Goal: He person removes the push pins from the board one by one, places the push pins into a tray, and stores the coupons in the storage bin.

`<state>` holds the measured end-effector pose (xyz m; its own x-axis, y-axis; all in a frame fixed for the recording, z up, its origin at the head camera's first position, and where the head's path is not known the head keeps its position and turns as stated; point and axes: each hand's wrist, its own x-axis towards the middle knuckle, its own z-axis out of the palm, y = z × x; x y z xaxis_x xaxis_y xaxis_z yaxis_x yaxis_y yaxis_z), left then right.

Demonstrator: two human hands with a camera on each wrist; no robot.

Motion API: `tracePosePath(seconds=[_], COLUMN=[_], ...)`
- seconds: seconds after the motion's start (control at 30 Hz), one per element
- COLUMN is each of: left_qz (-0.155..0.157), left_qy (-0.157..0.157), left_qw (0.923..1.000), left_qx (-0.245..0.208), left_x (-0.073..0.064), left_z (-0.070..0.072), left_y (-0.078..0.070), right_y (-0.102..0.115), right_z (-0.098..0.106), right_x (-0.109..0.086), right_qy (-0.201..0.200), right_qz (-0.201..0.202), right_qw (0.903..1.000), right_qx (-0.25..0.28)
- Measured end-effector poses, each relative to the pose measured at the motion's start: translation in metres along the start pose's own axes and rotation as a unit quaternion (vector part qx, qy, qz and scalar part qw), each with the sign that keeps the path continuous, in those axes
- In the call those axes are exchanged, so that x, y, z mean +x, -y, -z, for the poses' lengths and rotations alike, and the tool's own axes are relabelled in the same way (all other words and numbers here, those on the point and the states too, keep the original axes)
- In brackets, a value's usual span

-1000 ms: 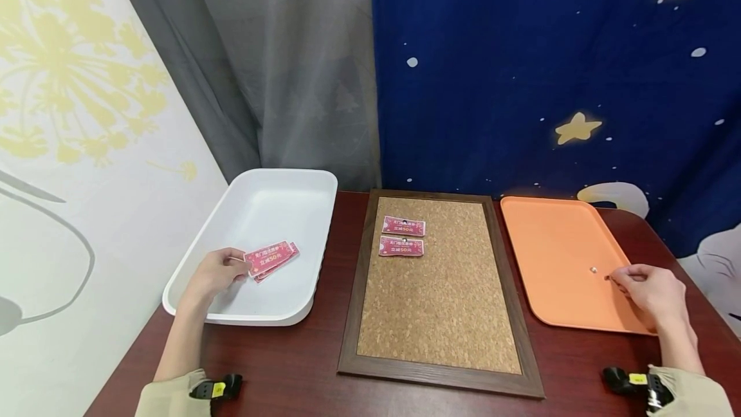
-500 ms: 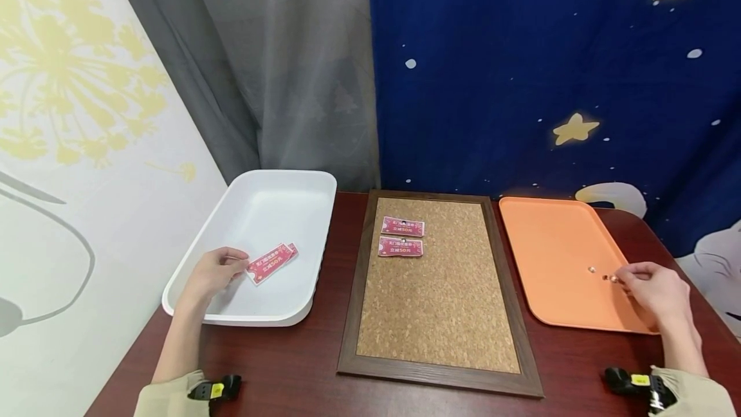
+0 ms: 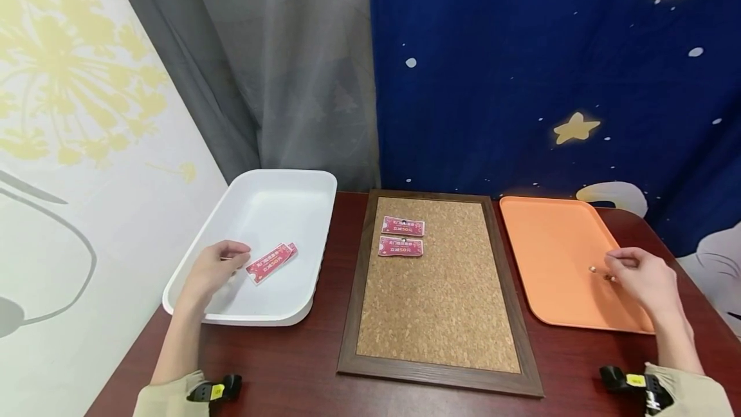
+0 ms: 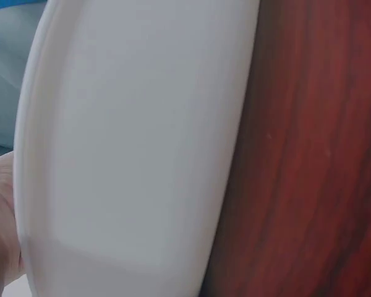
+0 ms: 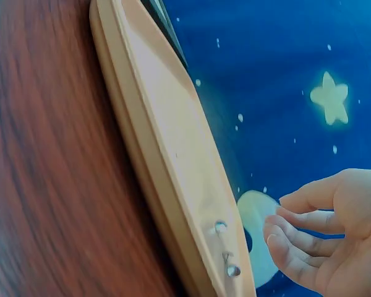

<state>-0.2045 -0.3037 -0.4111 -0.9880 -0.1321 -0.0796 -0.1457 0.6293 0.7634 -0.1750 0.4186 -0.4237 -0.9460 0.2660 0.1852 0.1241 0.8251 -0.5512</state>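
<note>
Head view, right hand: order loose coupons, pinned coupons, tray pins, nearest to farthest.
1. Tray pins: on the orange tray, close to the right hand.
2. Pinned coupons: upper left of the corkboard.
3. Loose coupons: in the white bin, far left.

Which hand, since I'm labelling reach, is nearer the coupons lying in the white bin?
Left: the left hand is over the bin, close beside the coupons; the right hand is beyond the corkboard, over the orange tray.
</note>
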Motion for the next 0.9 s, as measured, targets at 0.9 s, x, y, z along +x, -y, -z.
tracePosePath(seconds=[0.9], left_qz=[-0.113], left_qy=[0.029], left_qw=[0.9915], left_qx=[-0.057], left_x=[-0.021], left_z=[-0.029], left_y=[-0.064], right_y=[0.072], right_z=[-0.015], right_x=[-0.005], right_qy=[0.04], right_qz=[0.099], right_qw=[0.9915], right_qx=[0.074])
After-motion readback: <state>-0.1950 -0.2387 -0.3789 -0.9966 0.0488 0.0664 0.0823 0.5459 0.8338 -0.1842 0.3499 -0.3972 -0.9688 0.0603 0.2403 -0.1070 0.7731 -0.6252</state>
